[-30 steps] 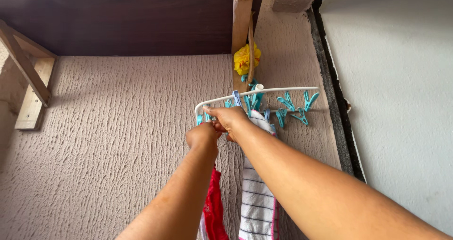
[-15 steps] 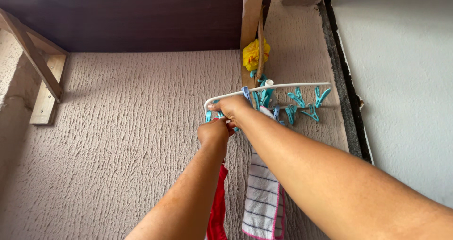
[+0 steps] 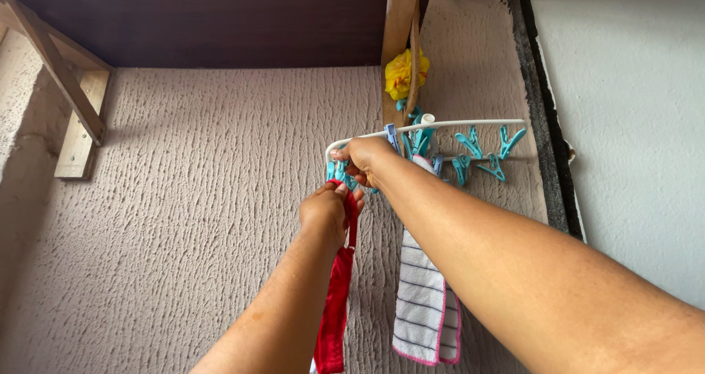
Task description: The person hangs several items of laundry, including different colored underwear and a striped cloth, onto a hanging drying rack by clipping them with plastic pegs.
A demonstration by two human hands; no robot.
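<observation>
Both arms reach up to the middle of the frame. The left hand (image 3: 324, 214) is closed around the top of a red cloth (image 3: 336, 300), holding it right under a teal peg (image 3: 338, 173) on the white rack (image 3: 440, 124). The right hand (image 3: 365, 159) sits just above it, fingers curled on the rack's left corner and that peg (can't tell if it's squeezing it). A striped towel (image 3: 426, 300) hangs just right of the cloth. A yellow bundle (image 3: 402, 73) sits above, on the wooden post (image 3: 400, 21).
</observation>
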